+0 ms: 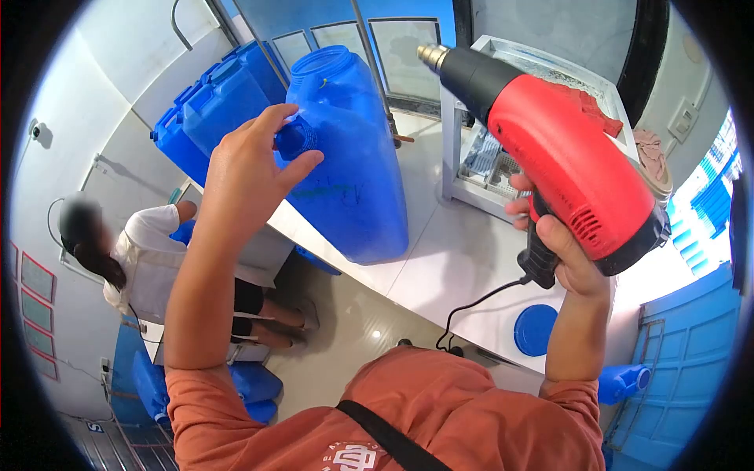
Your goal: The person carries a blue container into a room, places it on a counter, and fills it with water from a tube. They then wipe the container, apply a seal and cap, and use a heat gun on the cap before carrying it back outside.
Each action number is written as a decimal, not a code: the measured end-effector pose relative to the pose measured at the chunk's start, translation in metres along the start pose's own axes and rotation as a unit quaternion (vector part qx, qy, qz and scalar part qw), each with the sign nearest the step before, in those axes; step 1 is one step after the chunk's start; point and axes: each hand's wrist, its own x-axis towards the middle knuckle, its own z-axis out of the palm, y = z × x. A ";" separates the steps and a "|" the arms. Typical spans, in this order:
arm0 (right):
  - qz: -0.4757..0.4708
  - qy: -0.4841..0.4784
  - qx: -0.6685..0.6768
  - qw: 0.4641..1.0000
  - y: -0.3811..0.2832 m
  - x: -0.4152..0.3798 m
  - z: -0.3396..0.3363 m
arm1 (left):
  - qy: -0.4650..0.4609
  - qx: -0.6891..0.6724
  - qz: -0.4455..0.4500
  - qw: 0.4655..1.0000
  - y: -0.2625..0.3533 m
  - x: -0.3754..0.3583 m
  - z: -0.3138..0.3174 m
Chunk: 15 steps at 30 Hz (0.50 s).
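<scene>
My right hand (pixel 569 247) is wrapped round the black handle of a red and black heat gun (pixel 561 141), whose metal nozzle points to the upper left. Between the thumb and fingers of my left hand (pixel 255 161) is a small blue cap (pixel 295 138), held in front of a large blue container (pixel 353 188). That container stands upright on the white counter (pixel 428 271), and its wide round mouth is uncovered. A black cord runs down from the heat gun. Nearer my right forearm, a round blue lid (pixel 536 330) lies flat on the counter.
Several blue containers (pixel 224 106) stand at the back left. A white shelf unit (pixel 455 149) with a red cloth (pixel 589 110) is at the back right. On the left, a person (pixel 149 251) in a white top is at another surface. More blue jugs (pixel 255 382) sit below.
</scene>
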 end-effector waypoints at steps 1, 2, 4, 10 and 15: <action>-0.007 -0.015 -0.019 1.000 0.001 -0.002 -0.002 | -0.001 0.010 0.002 1.000 -0.003 0.001 0.001; -0.013 -0.030 -0.038 0.999 0.003 -0.004 -0.004 | -0.002 0.010 0.003 1.000 -0.009 0.002 0.006; -0.007 -0.033 -0.025 0.999 0.009 -0.007 -0.006 | 0.046 0.015 0.096 0.994 -0.022 0.004 0.017; 0.005 -0.043 0.009 0.999 0.015 -0.015 -0.011 | -0.007 0.000 0.237 0.972 -0.042 0.017 0.008; 0.032 -0.057 -0.037 0.997 0.032 -0.031 -0.026 | -0.050 0.007 0.256 0.965 -0.046 0.023 -0.004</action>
